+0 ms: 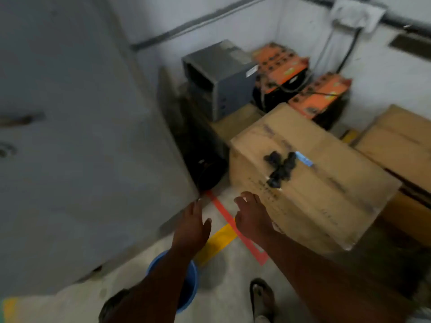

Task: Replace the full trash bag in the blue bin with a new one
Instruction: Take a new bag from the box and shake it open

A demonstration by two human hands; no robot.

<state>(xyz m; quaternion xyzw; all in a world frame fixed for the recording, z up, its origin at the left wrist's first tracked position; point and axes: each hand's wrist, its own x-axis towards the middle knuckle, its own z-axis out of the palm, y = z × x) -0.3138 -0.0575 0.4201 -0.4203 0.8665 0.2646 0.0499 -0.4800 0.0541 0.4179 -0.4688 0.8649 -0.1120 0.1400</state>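
The blue bin (191,279) stands on the floor at the bottom of the view, mostly hidden under my left forearm. A crumpled black bag bundle (281,169) with a pale blue strip lies on top of a large cardboard box (314,183). My left hand (191,227) is stretched forward over the floor, fingers apart, holding nothing. My right hand (253,217) hovers at the box's near corner, fingers spread and empty, a short way below the black bundle. The frame is blurred.
A grey door or cabinet panel (77,136) fills the left. Behind the box sit a grey metal case (219,78) and orange-topped batteries (282,66). More cardboard boxes (396,141) stand at right. Red and yellow tape (224,234) marks the floor. My sandalled foot (262,297) is below.
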